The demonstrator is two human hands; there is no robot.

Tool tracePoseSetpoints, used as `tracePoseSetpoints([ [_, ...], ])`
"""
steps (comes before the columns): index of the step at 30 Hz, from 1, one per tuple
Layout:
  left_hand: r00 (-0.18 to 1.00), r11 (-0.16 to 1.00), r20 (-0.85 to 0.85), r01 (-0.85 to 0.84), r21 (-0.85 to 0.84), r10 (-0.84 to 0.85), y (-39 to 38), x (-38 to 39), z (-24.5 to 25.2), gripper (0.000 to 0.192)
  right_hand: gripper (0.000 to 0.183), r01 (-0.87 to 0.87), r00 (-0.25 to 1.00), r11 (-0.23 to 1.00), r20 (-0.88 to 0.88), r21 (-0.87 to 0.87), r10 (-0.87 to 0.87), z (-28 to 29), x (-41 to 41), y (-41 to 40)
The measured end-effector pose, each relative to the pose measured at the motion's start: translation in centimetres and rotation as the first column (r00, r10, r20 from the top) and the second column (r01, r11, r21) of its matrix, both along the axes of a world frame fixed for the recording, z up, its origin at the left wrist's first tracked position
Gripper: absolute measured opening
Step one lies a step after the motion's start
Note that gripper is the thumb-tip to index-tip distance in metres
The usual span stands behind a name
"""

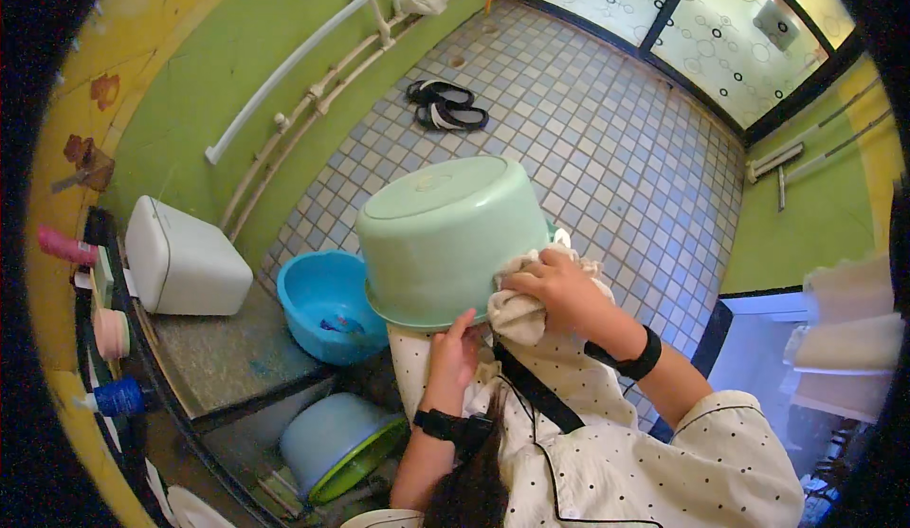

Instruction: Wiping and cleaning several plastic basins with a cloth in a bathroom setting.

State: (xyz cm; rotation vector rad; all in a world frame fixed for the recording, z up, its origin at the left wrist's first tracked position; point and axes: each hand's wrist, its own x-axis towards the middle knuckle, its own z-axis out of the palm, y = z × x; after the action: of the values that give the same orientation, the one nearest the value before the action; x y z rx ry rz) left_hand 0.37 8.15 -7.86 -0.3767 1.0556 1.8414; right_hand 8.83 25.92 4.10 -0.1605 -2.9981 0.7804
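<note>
A pale green plastic basin (441, 243) is tipped on its side before me, its underside facing up and away and its rim towards me. My left hand (455, 357) holds the near rim, with one finger extended along the outer wall. In my right hand (561, 290) is a crumpled beige cloth (519, 311), pressed against the basin's outer wall near the rim on the right. The basin's inside is hidden from me.
A blue plastic basin (320, 293) stands to the left. Below it more basins (334, 443) lean together. A white box-shaped container (188, 261) sits on a ledge (227, 357). Black slippers (448, 105) lie on the tiled floor (604, 116). Pipes (341, 76) run along the green wall.
</note>
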Motion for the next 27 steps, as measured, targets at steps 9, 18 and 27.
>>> tracePoseSetpoints([
  [9, 0.968, 0.927, 0.183, -0.220, 0.302, 0.170, 1.3, -1.0, 0.7, 0.034, 0.033, -0.033, 0.857, 0.957, -0.485, 0.287, 0.175, -0.2, -6.6, -5.7],
  [18, 0.985, 0.974, 0.118, -0.147, 0.172, 0.127, -1.7, -1.0, -0.5, 0.044, 0.040, 0.234, 0.829, 0.947, -0.554, 0.221, -0.075, -1.5, -6.8, -1.7],
  [27, 0.986, 0.969, 0.148, -0.112, 0.221, 0.080, -2.0, -1.0, 1.8, 0.040, 0.045, 0.468, 0.667, 0.647, -0.239, -0.601, -0.705, -5.6, -8.1, 8.5],
])
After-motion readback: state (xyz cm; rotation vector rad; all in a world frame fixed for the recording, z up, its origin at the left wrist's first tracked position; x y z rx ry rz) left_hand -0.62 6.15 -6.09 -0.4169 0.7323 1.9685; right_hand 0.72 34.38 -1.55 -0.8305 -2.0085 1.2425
